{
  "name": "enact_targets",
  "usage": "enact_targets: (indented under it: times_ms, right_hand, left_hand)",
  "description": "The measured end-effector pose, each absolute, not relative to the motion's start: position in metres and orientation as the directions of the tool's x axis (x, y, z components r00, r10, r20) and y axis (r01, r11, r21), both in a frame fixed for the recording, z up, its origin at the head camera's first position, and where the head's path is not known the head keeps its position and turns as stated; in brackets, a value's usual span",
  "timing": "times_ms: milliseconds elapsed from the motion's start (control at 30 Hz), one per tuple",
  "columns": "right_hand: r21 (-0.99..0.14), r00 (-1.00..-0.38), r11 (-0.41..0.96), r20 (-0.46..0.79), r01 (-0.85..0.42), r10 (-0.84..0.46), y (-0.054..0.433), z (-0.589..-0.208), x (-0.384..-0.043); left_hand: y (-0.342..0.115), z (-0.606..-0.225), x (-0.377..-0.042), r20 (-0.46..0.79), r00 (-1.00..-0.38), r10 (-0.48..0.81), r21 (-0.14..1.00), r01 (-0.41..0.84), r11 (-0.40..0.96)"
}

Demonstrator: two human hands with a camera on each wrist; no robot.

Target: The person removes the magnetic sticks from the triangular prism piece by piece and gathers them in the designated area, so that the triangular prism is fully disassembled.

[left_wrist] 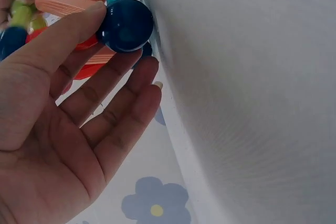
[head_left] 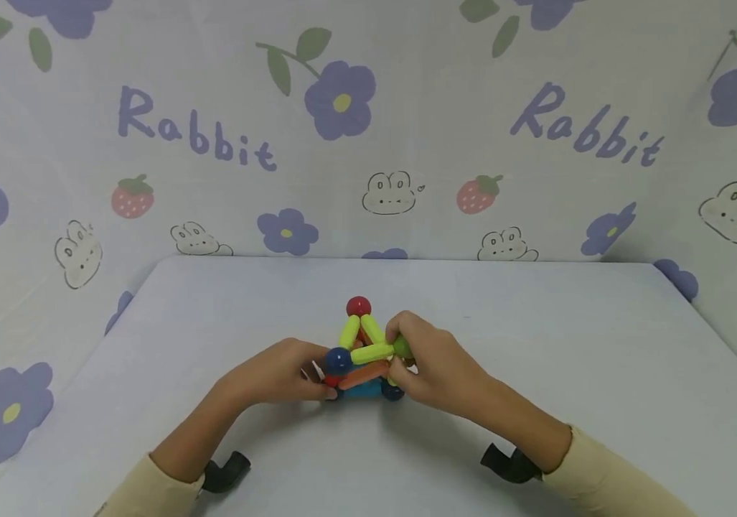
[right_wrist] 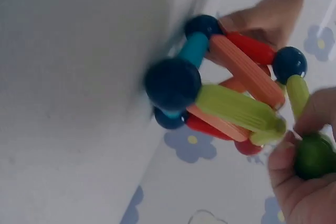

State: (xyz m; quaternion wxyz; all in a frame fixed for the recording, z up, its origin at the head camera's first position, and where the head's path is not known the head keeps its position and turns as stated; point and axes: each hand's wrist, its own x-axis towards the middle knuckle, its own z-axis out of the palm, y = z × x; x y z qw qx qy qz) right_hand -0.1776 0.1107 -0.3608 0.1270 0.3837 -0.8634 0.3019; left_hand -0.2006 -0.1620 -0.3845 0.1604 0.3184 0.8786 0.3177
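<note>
Right hand has the green ball pinched between thumb and finger; rod frame is just left of it. Geometry that matters, from my end: upper lime rod runs leftward from the pinch, long axis roughly crosswise, blue ball at its far end. Second lime rod angles up toward the same pinch; I can't tell if it touches the green ball. Right hand is nearer that joint; left hand grips a dark blue corner ball opposite.
</note>
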Motion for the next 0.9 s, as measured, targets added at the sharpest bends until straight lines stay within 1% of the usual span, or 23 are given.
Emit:
enact_targets:
  times_ms: [100, 167, 367, 467, 633, 733, 900]
  right_hand:
    - [-0.465, -0.691, 0.511, 0.478, -0.723, -0.542, 0.117, -0.354, -0.183]
    - [-0.489, -0.696, 0.496, 0.474, -0.718, -0.540, 0.121, -0.351, -0.189]
    - [-0.615, -0.754, 0.469, 0.355, -0.633, -0.553, 0.137, -0.352, -0.207]
    - [-0.656, -0.772, 0.465, 0.305, -0.595, -0.557, 0.146, -0.355, -0.222]
    - [-0.646, -0.791, 0.493, 0.311, -0.583, -0.528, 0.158, -0.363, -0.254]
    - [-0.636, -0.802, 0.514, 0.315, -0.575, -0.508, 0.162, -0.368, -0.273]
    - [-0.629, -0.864, 0.609, 0.227, -0.483, -0.450, 0.163, -0.378, -0.300]
  left_hand:
    - [-0.163, -0.384, -0.201, -0.069, -0.742, 0.667, 0.641, 0.479, 0.599]
    - [-0.163, -0.385, -0.201, -0.066, -0.742, 0.667, 0.637, 0.483, 0.601]
    - [-0.163, -0.385, -0.201, -0.067, -0.745, 0.664, 0.635, 0.482, 0.604]
    - [-0.161, -0.383, -0.199, -0.066, -0.753, 0.655, 0.623, 0.482, 0.616]
    - [-0.159, -0.380, -0.196, -0.084, -0.781, 0.619, 0.585, 0.465, 0.665]
    - [-0.158, -0.378, -0.195, -0.082, -0.795, 0.601, 0.586, 0.449, 0.674]
    - [-0.157, -0.379, -0.194, -0.020, -0.814, 0.581, 0.633, 0.439, 0.637]
